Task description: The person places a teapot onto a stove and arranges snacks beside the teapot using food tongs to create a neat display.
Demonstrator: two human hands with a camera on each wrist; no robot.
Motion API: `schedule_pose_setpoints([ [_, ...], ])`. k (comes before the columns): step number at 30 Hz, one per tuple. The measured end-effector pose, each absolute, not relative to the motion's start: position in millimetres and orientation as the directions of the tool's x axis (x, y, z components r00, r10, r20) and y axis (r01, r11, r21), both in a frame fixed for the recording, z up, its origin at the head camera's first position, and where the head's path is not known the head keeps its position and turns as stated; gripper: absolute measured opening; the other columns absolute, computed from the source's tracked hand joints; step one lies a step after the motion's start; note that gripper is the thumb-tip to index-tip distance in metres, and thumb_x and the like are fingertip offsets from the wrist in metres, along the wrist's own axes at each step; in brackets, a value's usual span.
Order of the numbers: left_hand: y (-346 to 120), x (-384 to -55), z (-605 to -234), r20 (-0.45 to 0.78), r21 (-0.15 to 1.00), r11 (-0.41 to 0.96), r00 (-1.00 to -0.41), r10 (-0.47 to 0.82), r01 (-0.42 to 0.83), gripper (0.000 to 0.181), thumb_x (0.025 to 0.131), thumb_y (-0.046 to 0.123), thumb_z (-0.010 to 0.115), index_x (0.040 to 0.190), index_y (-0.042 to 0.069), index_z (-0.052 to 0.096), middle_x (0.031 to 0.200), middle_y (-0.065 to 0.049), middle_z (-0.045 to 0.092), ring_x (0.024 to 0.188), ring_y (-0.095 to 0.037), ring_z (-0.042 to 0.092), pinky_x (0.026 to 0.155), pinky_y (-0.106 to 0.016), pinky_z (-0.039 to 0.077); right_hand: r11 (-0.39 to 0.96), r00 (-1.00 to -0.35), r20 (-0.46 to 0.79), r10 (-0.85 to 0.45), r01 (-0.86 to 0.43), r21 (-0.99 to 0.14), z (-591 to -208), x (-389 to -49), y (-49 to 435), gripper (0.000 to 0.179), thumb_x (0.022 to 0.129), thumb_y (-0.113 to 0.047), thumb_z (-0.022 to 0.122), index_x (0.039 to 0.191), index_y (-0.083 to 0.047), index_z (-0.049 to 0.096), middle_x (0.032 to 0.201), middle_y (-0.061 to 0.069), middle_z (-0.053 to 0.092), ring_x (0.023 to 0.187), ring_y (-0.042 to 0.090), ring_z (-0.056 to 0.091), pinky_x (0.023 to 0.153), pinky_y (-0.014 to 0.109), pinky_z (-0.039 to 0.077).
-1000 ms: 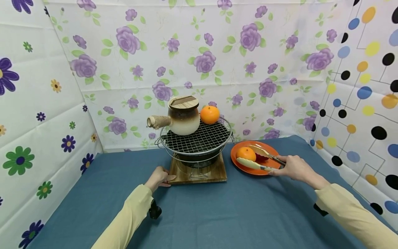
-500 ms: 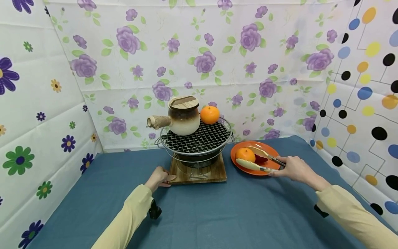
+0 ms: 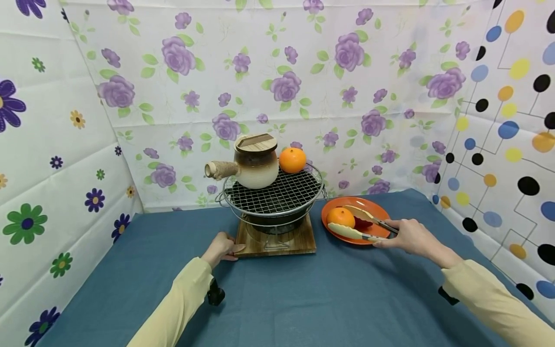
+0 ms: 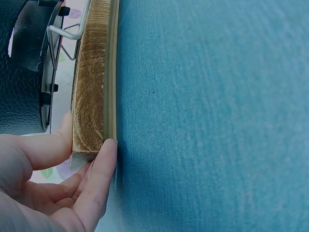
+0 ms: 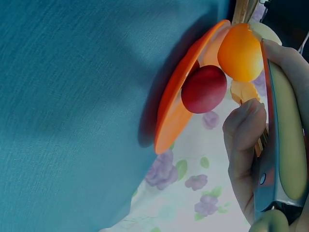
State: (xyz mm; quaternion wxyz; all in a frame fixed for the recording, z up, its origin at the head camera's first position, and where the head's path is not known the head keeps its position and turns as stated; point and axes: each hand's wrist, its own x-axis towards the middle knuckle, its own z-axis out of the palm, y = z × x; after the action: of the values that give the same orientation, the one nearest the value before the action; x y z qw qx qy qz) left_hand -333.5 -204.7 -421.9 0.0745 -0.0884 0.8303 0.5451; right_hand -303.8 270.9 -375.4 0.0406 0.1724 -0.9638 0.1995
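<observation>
My left hand pinches the near left corner of a square wooden board. In the left wrist view the thumb lies on the board's upper face and a finger is against its underside. My right hand grips a pair of tongs with pale tips and a green handle. The tips stand on either side of a mandarin on an orange plate. Beside it on the plate is a dark red round fruit, partly hidden by the tongs in the head view.
A round grill with a wire mesh stands on the board. It carries a lidded clay pot whose wrapped handle points left, and another mandarin. Blue cloth covers the table, with patterned cloth walls behind and at both sides.
The tongs and the mandarin between their tips have shifted slightly left and nearer on the plate. My left hand and the board have stayed put.
</observation>
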Motion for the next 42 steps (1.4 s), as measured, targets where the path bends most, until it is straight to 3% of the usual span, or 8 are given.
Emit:
schedule_pose_setpoints([
  [6, -200.9, -327.0, -413.0, -0.233, 0.886, 0.394, -0.969, -0.080, -0.246, 0.050, 0.085, -0.003, 0.060, 0.123, -0.020, 0.032, 0.096, -0.026, 0.041, 0.065, -0.026, 0.049, 0.063, -0.038, 0.053, 0.857, -0.937, 0.145, -0.317, -0.349, -0.380, -371.6, -302.0, 269.7, 0.085, 0.070, -0.056, 0.068, 0.126, 0.005, 0.050, 0.057, 0.001, 0.044, 0.037, 0.014, 0.037, 0.037, 0.027, 0.032],
  [13, -200.5, -322.1, -410.4, -0.222, 0.893, 0.386, -0.973, -0.067, -0.230, 0.026, 0.084, -0.005, 0.061, 0.100, -0.012, 0.041, 0.084, -0.018, 0.039, 0.056, -0.020, 0.046, 0.061, -0.036, 0.053, 0.860, -0.942, 0.144, -0.303, -0.335, -0.384, -365.1, -301.2, 272.5, 0.088, 0.070, -0.057, 0.068, 0.128, 0.006, 0.046, 0.051, 0.001, 0.044, 0.035, 0.015, 0.036, 0.035, 0.027, 0.031],
  [23, -201.9, -323.1, -412.9, -0.218, 0.896, 0.382, -0.974, -0.070, -0.228, 0.044, 0.086, -0.004, 0.059, 0.118, -0.019, 0.034, 0.094, -0.024, 0.041, 0.064, -0.022, 0.048, 0.063, -0.036, 0.053, 0.859, -0.946, 0.150, -0.287, -0.324, -0.397, -354.0, -299.8, 279.7, 0.086, 0.072, -0.052, 0.069, 0.130, 0.007, 0.043, 0.045, 0.001, 0.042, 0.035, 0.017, 0.042, 0.035, 0.030, 0.039],
  [27, -202.4, -322.2, -412.6, -0.213, 0.899, 0.379, -0.975, -0.065, -0.221, 0.022, 0.085, -0.006, 0.059, 0.093, -0.010, 0.039, 0.084, -0.019, 0.039, 0.055, -0.019, 0.045, 0.061, -0.036, 0.053, 0.856, -0.948, 0.149, -0.281, -0.318, -0.409, -351.9, -299.3, 281.4, 0.087, 0.072, -0.052, 0.069, 0.130, 0.006, 0.043, 0.045, 0.002, 0.042, 0.035, 0.017, 0.042, 0.035, 0.030, 0.039],
  [33, -202.8, -322.3, -412.8, -0.208, 0.897, 0.387, -0.976, -0.063, -0.216, 0.037, 0.084, -0.005, 0.060, 0.072, 0.007, 0.028, 0.066, -0.009, 0.032, 0.047, -0.015, 0.037, 0.060, -0.036, 0.053, 0.850, -0.951, 0.149, -0.271, -0.309, -0.427, -349.3, -299.5, 283.8, 0.088, 0.071, -0.055, 0.068, 0.131, 0.005, 0.043, 0.045, 0.001, 0.042, 0.035, 0.017, 0.041, 0.036, 0.030, 0.040],
  [37, -202.2, -323.5, -411.8, -0.221, 0.895, 0.384, -0.973, -0.063, -0.228, 0.020, 0.085, -0.005, 0.060, 0.091, -0.013, 0.042, 0.077, -0.016, 0.040, 0.053, -0.018, 0.044, 0.061, -0.035, 0.053, 0.843, -0.951, 0.144, -0.274, -0.309, -0.439, -346.1, -298.6, 285.3, 0.087, 0.072, -0.053, 0.069, 0.131, 0.006, 0.042, 0.044, 0.001, 0.041, 0.036, 0.018, 0.042, 0.037, 0.030, 0.040],
  [40, -201.7, -324.7, -411.6, -0.227, 0.894, 0.384, -0.972, -0.061, -0.233, 0.046, 0.085, -0.004, 0.060, 0.119, -0.021, 0.033, 0.092, -0.022, 0.041, 0.062, -0.021, 0.050, 0.061, -0.035, 0.053, 0.844, -0.954, 0.141, -0.266, -0.301, -0.444, -342.2, -298.5, 286.2, 0.087, 0.072, -0.052, 0.069, 0.131, 0.006, 0.041, 0.043, 0.001, 0.039, 0.036, 0.019, 0.042, 0.037, 0.030, 0.040],
  [42, -201.1, -326.1, -412.0, -0.234, 0.890, 0.387, -0.970, -0.069, -0.243, 0.036, 0.084, -0.003, 0.061, 0.109, -0.019, 0.041, 0.085, -0.020, 0.042, 0.058, -0.020, 0.048, 0.061, -0.035, 0.053, 0.848, -0.956, 0.140, -0.258, -0.294, -0.441, -339.4, -299.2, 286.6, 0.088, 0.072, -0.053, 0.069, 0.132, 0.006, 0.041, 0.043, 0.001, 0.039, 0.036, 0.019, 0.042, 0.037, 0.030, 0.040],
])
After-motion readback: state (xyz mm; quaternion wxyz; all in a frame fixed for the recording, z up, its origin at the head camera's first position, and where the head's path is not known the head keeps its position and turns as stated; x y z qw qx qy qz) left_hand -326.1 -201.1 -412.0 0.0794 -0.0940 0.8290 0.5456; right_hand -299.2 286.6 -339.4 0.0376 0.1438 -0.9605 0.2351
